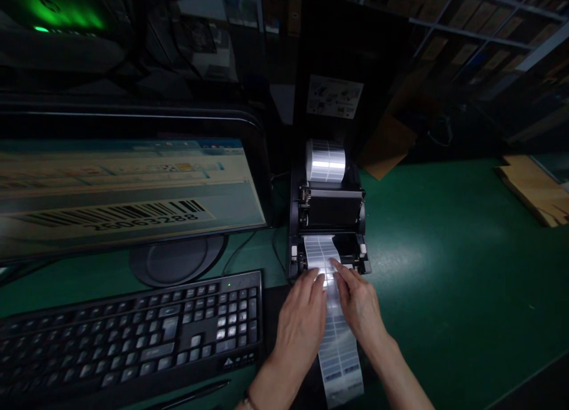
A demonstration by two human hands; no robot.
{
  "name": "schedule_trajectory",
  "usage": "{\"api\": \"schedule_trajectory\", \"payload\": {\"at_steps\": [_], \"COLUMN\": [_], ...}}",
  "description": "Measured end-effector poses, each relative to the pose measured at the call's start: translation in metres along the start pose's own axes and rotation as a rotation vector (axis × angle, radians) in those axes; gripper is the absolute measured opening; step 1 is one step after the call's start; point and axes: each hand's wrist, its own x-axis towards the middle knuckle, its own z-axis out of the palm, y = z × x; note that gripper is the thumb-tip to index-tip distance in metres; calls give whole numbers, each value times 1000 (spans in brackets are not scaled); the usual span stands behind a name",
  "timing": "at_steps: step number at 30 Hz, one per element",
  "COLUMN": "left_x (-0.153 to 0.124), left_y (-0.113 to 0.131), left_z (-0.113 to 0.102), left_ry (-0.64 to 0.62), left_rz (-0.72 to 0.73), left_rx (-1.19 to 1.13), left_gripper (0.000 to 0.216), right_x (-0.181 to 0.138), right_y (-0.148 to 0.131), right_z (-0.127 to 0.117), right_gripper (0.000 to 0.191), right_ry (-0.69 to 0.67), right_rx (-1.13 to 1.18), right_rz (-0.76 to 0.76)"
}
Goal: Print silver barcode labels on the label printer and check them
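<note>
A strip of silvery labels [340, 351] runs out of the front of an opened label printer [293, 220] and hangs down toward me. My left hand [304, 309] grips the strip's left edge near the printer's front, its fingers bent. On the opposite edge, my right hand [359, 300] holds the same strip between thumb and fingers. Behind the hands, the label roll [326, 161] sits in the back of the printer. A dark ribbon roll [333, 211] lies across the mechanism. The printer's black lid [335, 54] stands raised, with an instruction sticker inside.
Left of the printer stands a monitor [133, 191] showing a barcode, with a black keyboard [133, 333] and a pen [191, 395] before it. On the green table [427, 262], a brown cardboard piece [386, 146] and a wooden board [537, 188] lie to the right. Shelves [484, 31] fill the background.
</note>
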Motion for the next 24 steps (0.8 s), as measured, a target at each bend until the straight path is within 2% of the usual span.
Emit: {"api": "schedule_trajectory", "payload": {"at_steps": [1, 3, 7, 15, 20, 24], "left_x": [7, 22, 51, 80, 84, 64], "left_y": [0, 1, 2, 0, 1, 19], "left_z": [2, 7, 11, 13, 9, 0], "left_ry": [-20, -102, -242, -358, -369, -330], "left_rz": [75, 126, 101, 65, 37, 37], "left_rx": [51, 140, 236, 314, 355, 386], "left_gripper": [36, 42, 45, 44, 46, 46], "right_x": [0, 1, 2, 14, 15, 11], "right_y": [0, 0, 1, 1, -1, 2], "right_z": [0, -1, -2, -2, -4, -2], "right_gripper": [41, 40, 39, 39, 41, 42], "right_ry": [0, 3, 12, 27, -14, 0], "right_rx": [21, 69, 163, 172, 185, 215], "right_rz": [-2, -7, -5, 38, 64, 76]}}
